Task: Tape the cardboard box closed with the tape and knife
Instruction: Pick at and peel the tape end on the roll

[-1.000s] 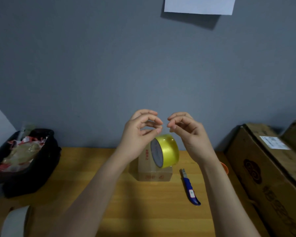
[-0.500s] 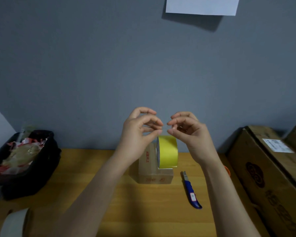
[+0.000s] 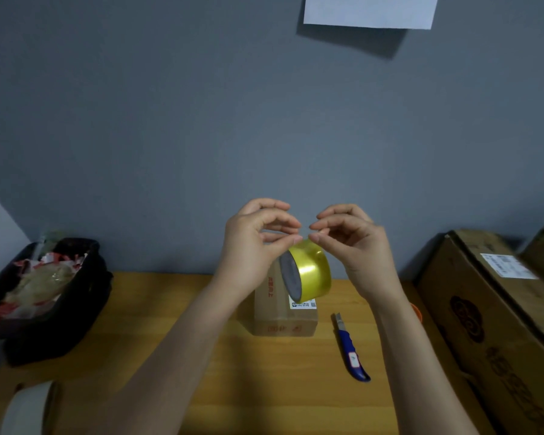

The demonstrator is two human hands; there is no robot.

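A yellow tape roll (image 3: pixel 311 271) hangs in the air just under my fingertips, its grey core facing left. My left hand (image 3: pixel 252 246) and my right hand (image 3: pixel 355 243) meet above it, thumbs and forefingers pinched at the roll's top edge; whether a thin tape end sits between them is too fine to see. Behind and below the roll stands a small closed cardboard box (image 3: pixel 277 318) on the wooden table (image 3: pixel 264 387). A blue-handled utility knife (image 3: pixel 350 350) lies on the table to the right of the box, untouched.
A black bin (image 3: pixel 60 309) full of crumpled wrapping sits at the left. Another pale tape roll (image 3: pixel 29 409) lies at the near left corner. Large cardboard boxes (image 3: pixel 484 324) line the right side. A grey wall with a paper sheet (image 3: pixel 371 9) is behind.
The hanging roll has swung and turned: edge-on half a second ago, its grey core now faces left again. Both hands have stayed pinched in nearly the same place.
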